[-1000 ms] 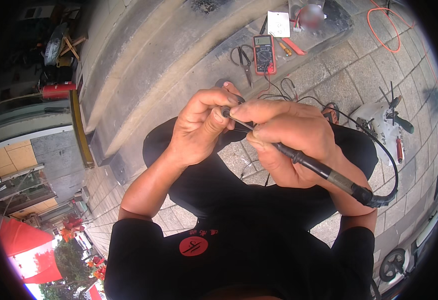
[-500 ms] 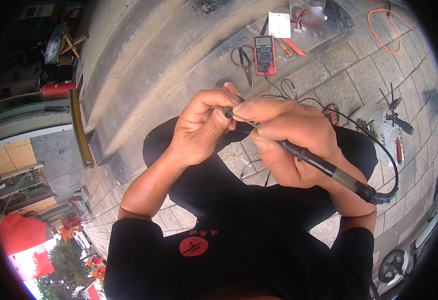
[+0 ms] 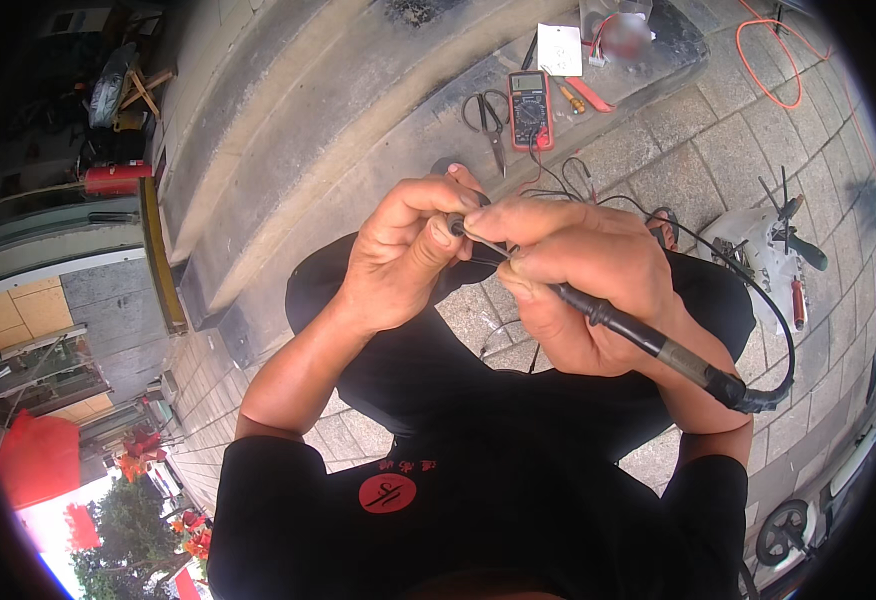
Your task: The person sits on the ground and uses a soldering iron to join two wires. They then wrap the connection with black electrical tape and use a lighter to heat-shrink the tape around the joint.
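My left hand (image 3: 403, 250) pinches a small black cylindrical piece (image 3: 455, 226) with a round open end between thumb and fingertips. Closed around a black pen-shaped tool (image 3: 648, 335) with a cord at its back end, my right hand (image 3: 588, 270) sits just to the right. A thin metal shaft reaches from the right fingers to the black piece; whether it enters the opening or rests against it I cannot tell. A thin dark wire passes below the shaft between both hands. Both hands are above my lap, fingertips nearly touching.
On the stone step ahead lie a red multimeter (image 3: 531, 110), scissors (image 3: 486, 125), a yellow-handled screwdriver (image 3: 566, 97) and a white paper (image 3: 559, 50). At right, a white bag (image 3: 748, 245) holds tools on the paving. An orange cable (image 3: 766, 100) loops at far right.
The tool in my right hand has shifted slightly, its back end a little lower and to the left. My left hand keeps its place.
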`<state>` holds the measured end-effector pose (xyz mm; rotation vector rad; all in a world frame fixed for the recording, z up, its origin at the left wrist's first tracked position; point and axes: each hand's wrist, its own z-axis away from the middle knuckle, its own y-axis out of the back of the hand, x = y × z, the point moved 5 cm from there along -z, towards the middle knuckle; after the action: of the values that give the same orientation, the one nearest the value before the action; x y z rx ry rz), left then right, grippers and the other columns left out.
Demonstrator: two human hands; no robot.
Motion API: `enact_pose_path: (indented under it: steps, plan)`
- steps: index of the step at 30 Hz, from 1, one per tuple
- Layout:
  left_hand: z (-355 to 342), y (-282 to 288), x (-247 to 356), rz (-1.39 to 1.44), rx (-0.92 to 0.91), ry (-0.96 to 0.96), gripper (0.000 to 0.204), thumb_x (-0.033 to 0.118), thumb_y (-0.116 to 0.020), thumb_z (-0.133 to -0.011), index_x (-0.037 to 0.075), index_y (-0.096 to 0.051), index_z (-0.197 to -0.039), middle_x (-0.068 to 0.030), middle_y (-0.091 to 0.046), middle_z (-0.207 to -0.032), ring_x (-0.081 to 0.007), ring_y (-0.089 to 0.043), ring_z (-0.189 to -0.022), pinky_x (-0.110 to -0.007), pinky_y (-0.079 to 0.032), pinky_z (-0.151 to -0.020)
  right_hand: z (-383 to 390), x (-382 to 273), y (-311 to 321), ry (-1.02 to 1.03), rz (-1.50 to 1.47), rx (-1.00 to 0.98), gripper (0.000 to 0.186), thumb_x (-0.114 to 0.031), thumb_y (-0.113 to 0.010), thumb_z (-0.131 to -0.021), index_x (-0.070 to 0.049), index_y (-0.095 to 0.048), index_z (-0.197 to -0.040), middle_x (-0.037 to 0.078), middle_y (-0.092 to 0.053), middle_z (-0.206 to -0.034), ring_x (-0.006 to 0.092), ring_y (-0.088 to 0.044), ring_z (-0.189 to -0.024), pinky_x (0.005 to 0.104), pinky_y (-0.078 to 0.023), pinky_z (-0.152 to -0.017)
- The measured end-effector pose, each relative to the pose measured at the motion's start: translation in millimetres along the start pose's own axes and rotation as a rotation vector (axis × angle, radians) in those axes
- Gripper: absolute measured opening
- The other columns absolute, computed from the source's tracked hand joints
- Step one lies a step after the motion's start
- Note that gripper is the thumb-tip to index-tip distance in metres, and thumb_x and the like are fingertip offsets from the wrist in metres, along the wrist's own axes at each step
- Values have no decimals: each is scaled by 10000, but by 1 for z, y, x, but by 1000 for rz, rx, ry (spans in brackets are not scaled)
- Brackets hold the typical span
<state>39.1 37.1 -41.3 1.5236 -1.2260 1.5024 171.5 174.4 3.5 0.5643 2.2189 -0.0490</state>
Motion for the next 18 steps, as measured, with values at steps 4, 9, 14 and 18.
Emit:
enact_pose_path:
  steps: [4, 9, 14, 18]
  plan:
    - [1, 1, -1, -5, 7, 13, 269, 254, -573, -1063, 75, -555, -1262, -63, -580, -1179, -85, -521, -870, -249, -472, -812, 2, 0, 0, 0, -10, 15, 72, -7, -675, -899, 20, -609, -889, 235, -719, -1106, 351, -747, -979, 397, -604, -854]
    - [1, 2, -2, -13, -3, 6, 276, 263, -575, -1062, 74, -555, -1262, -65, -580, -1179, -87, -522, -877, -250, -473, -812, 1, 1, 1, 0, -11, -1, 86, -14, -685, -893, 15, -604, -886, 236, -722, -1109, 348, -749, -965, 392, -606, -841]
    - [1, 2, -2, -23, -4, -7, 286, 266, -573, -1062, 67, -555, -1267, -64, -581, -1169, -84, -522, -875, -248, -472, -814, 2, 0, 2, -4, -23, -4, 89, -8, -685, -893, 15, -600, -889, 234, -722, -1114, 347, -750, -962, 387, -603, -840]
    - [1, 3, -2, -22, -12, -3, 286, 267, -571, -1063, 66, -558, -1266, -62, -583, -1169, -79, -525, -860, -242, -474, -812, 2, 1, 2, -7, -41, -10, 82, 0, -673, -907, 15, -593, -909, 233, -716, -1125, 346, -747, -978, 387, -600, -849]
